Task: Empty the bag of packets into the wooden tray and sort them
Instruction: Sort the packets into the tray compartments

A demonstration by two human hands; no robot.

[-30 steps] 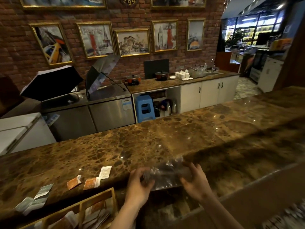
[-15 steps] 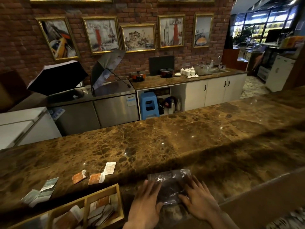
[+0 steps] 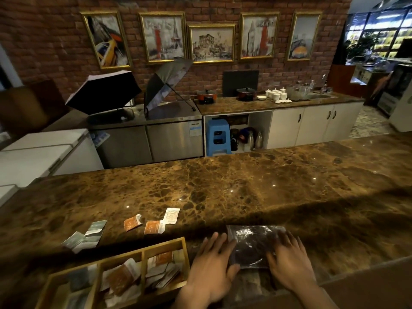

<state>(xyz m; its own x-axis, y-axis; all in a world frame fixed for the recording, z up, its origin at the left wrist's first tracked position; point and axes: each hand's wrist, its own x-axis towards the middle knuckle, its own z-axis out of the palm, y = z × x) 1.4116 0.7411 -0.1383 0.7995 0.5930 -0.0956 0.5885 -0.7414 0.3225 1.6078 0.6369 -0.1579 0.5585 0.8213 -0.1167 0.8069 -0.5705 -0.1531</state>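
A clear plastic bag [image 3: 253, 244] lies flat and looks empty on the brown marble counter [image 3: 223, 188]. My left hand [image 3: 211, 266] rests palm down on its left edge, fingers spread. My right hand [image 3: 289, 259] lies flat on its right edge, fingers spread too. Left of the hands stands the wooden tray [image 3: 165, 245], its compartments holding orange, white and grey packets. Loose on the counter behind the tray lie two orange packets [image 3: 132, 222], a white packet [image 3: 171, 215] and grey-green packets [image 3: 89, 234].
Beyond the counter are steel fridges [image 3: 151, 141], white cabinets [image 3: 312, 126], a blue stool [image 3: 217, 137], open umbrellas [image 3: 104, 92] and a brick wall with framed pictures. The counter's near edge runs just below my wrists.
The bag was held up crumpled between both hands; it now lies flat on the counter with both palms spread on it. The view has tilted down and leftward, showing more of the tray.
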